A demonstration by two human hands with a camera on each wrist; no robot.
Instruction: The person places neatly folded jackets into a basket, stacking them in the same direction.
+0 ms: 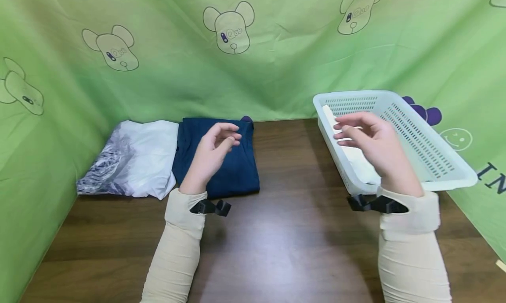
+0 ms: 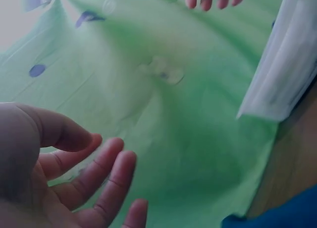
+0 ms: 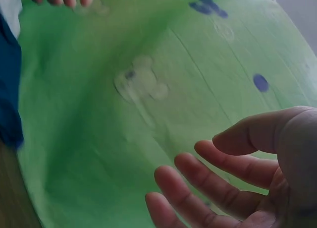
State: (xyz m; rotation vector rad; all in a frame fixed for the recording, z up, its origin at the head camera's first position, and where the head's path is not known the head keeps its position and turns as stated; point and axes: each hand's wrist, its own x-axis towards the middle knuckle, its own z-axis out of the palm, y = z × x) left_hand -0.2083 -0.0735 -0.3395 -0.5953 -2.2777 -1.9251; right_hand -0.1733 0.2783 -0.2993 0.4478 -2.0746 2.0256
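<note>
- See basket (image 1: 419,138) at right, likely for easy reach.
- Find white cloth (image 1: 152,149) beside navy cloth (image 1: 241,169) at left, presumably flat for neatness.
- Note white item (image 1: 360,164) inside basket.
- See left hand (image 1: 211,149) near navy cloth, right hand (image 1: 375,142) by basket, apart, gripping nothing.

A: Surface?
B: Brown wood-grain table (image 1: 276,237). Reference: navy cloth (image 1: 237,175), folded, lying flat.
A: Left of reference?
B: White cloth (image 1: 152,140), edge against the navy cloth, grey-patterned on its far side from it.
A: Right of reference?
B: Pale perforated basket (image 1: 419,138), upright, well apart.
</note>
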